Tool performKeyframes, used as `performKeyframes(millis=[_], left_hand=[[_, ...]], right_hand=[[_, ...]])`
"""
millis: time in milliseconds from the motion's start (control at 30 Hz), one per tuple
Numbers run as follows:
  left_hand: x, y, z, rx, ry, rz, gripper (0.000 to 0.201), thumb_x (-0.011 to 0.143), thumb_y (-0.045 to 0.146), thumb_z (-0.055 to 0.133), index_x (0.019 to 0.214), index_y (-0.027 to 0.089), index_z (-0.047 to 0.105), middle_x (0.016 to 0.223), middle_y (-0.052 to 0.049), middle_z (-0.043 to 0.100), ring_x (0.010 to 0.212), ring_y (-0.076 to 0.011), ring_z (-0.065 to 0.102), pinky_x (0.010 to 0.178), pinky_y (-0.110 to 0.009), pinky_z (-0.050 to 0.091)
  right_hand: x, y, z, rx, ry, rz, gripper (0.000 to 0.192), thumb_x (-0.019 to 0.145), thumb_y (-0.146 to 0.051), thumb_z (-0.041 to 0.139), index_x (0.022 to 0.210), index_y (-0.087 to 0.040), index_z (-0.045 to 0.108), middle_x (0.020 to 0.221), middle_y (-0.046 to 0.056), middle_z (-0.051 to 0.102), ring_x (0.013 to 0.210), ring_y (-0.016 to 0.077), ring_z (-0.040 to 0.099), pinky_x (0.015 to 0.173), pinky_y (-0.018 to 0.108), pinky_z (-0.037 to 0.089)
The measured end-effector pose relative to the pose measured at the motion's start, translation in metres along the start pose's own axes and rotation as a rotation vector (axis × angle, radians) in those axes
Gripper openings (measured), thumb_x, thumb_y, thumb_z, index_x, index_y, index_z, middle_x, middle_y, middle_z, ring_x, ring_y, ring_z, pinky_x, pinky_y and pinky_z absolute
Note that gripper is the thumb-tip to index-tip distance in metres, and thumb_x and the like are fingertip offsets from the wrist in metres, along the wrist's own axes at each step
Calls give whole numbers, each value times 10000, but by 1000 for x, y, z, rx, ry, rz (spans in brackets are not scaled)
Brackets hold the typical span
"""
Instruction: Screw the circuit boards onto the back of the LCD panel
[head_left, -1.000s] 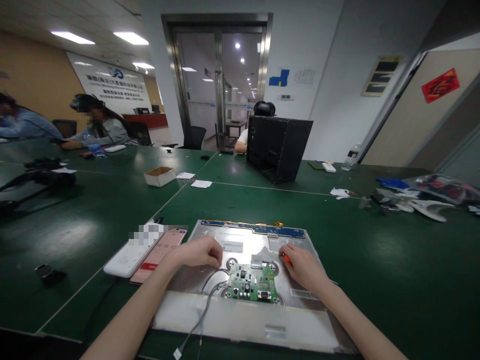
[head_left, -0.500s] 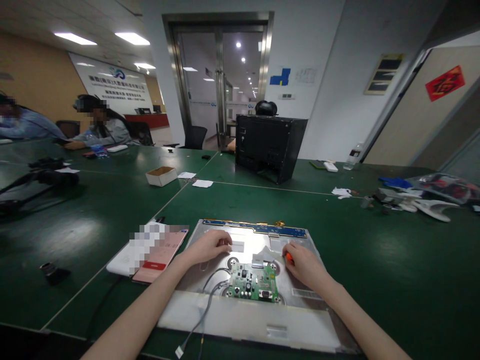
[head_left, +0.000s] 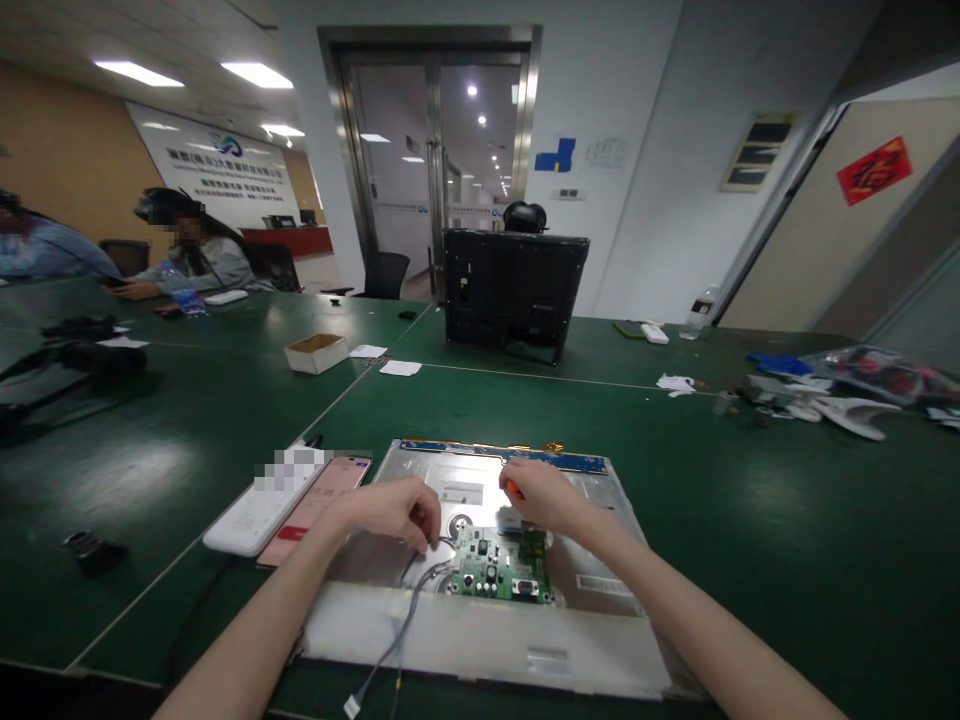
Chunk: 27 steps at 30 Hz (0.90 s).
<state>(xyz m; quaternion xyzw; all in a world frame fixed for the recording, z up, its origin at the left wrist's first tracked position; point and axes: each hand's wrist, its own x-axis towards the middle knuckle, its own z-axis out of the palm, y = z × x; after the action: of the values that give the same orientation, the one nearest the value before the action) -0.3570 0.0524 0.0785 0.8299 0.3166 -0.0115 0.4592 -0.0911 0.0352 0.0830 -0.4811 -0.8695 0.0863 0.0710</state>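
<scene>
A silver display panel (head_left: 600, 520) lies back-up on the green table in front of me, with a small green circuit board (head_left: 495, 575) on its middle and a blue strip board (head_left: 502, 455) along its far edge. My left hand (head_left: 394, 510) is closed and pinches the grey cable (head_left: 409, 615) just left of the circuit board. My right hand (head_left: 544, 497) hovers over the board's far side and grips a small orange-handled tool (head_left: 511, 488).
A white device and a pink phone (head_left: 300, 505) lie left of the panel. A black computer case (head_left: 514, 290) stands at the far side. A cardboard box (head_left: 317, 352), papers and plastic clutter (head_left: 825, 400) sit farther off. Other people sit at the far left.
My right hand moved left from the panel's right side to above the circuit board. My left hand drew back toward the board and closed on the cable. The far computer case turned.
</scene>
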Motion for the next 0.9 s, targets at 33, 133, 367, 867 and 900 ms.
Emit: performKeyframes(millis=[33,133,367,867,900], left_hand=[[0,0,0,1,-9,3,225,678,338,719,827,170,713,715,-13,644,611,-120,551,548,-201,401],[1,4,1,23,-12,32,228,670,339,732,827,175,715,735,-8,636,622,-118,545,546,-199,395],[5,8,10,96,-30,68,171,662,269,741,815,196,715,747,13,603,624,-108,532,540,-192,389],[7,20,16,193,-60,58,153,606,124,742,737,186,691,824,23,570,656,-97,530,555,-180,407],[8,19,17,194,-64,66,123,620,119,725,719,184,690,808,26,566,652,-95,526,557,-180,405]], right_hand=[[9,-6,2,2,-8,-26,167,785,-145,514,882,-204,635,959,43,646,848,168,584,689,242,378],[31,-17,11,1,-28,-73,174,780,-156,531,896,-211,648,973,41,657,876,170,589,698,239,375],[43,-21,21,7,-58,-77,169,802,-264,574,941,-223,660,964,53,682,889,187,602,696,250,387],[22,-17,17,52,-19,-68,197,810,-275,558,973,-222,654,974,53,678,919,192,595,748,268,387],[20,-16,16,53,-16,-69,200,810,-275,557,979,-223,652,977,52,677,921,192,595,752,268,387]])
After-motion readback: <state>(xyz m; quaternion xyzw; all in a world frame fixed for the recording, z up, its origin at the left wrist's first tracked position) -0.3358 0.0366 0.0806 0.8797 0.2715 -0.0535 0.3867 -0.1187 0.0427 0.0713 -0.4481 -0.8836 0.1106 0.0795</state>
